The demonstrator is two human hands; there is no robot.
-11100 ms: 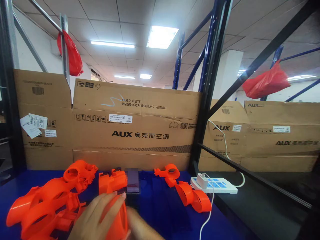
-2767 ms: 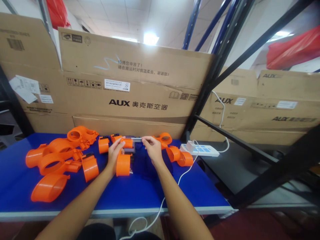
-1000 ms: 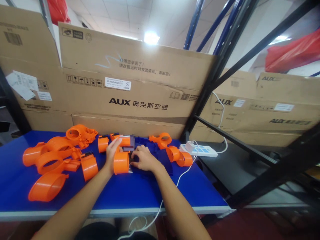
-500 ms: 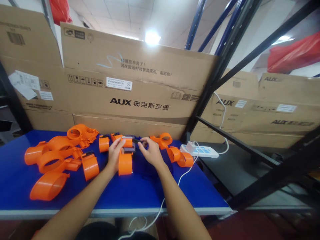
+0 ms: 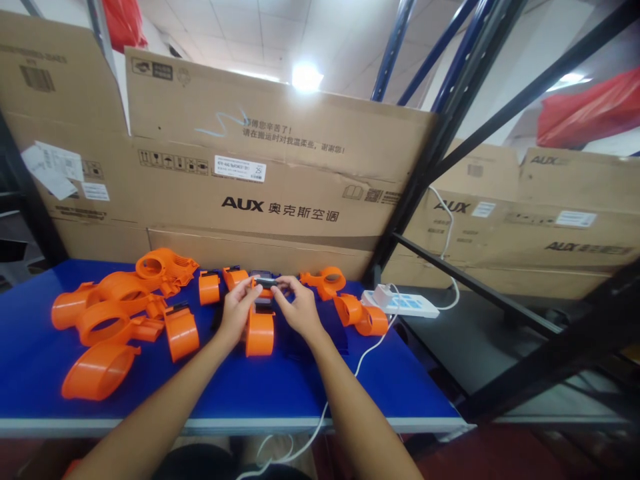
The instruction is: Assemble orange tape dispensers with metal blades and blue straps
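- Left hand [image 5: 237, 308]: fingers closed on the upper end of an orange part [image 5: 260, 335], whose ring hangs just below the fingertips; the palm hides the rest of it.
- Right hand [image 5: 299, 307]: thumb and fingertips pinching the near end of a small black strip [image 5: 267, 283], which bridges the gap between the hands along the orange part.
- Handling: the left grip probably serves best as a steady anchor, with the strip kept level and pressure spread evenly; the contact surfaces are too small to judge.
- Just beyond the fingers: a dark flat device, partly covered.
- Left of the left hand: a ring with black clip [image 5: 181, 337], then heaped orange pieces [image 5: 107, 323].
- Right of the right hand: dark blue material [image 5: 320, 333], crowding it; further right, paired orange rings [image 5: 360, 315] and a power strip [image 5: 413, 305].
- White cable [image 5: 367, 358]: runs down to the right forearm, a possible snag.
- Farthest, behind both hands: a cardboard panel [image 5: 280, 180].
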